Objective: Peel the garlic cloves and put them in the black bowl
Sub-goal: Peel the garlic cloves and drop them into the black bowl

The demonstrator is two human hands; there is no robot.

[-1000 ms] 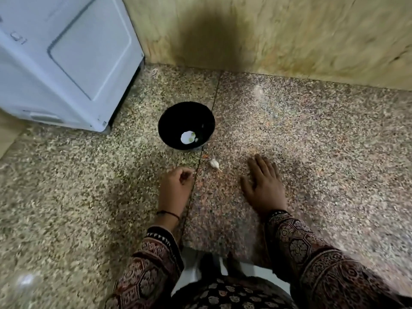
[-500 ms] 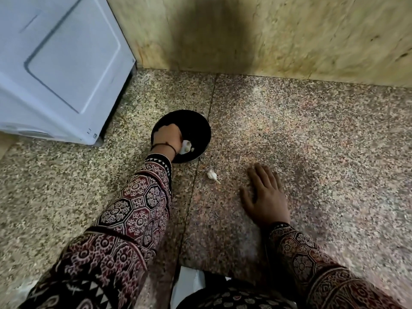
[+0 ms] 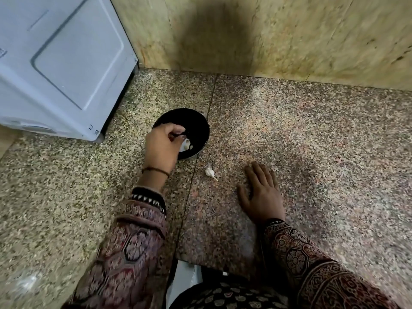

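The black bowl (image 3: 194, 123) stands on the speckled stone floor near the wall. Inside it lie a white garlic piece (image 3: 186, 144) and a small pale clove (image 3: 191, 147). My left hand (image 3: 163, 148) hovers over the bowl's near-left rim with its fingers curled and thumb against fingertips; I see nothing held in them. It covers part of the bowl. A white unpeeled garlic clove (image 3: 210, 172) with a pointed tail lies on the floor just right of the tile seam. My right hand (image 3: 262, 192) rests flat on the floor to the right of that clove, fingers straight.
A light blue appliance (image 3: 62, 63) stands at the left, close to the bowl. A yellowish stone wall (image 3: 289, 36) runs along the back. My patterned sleeves and lap fill the bottom of the view.
My left hand went from the floor beside the loose clove up into the bowl, and now sits slightly back over its near rim. The right hand stayed flat on the floor.
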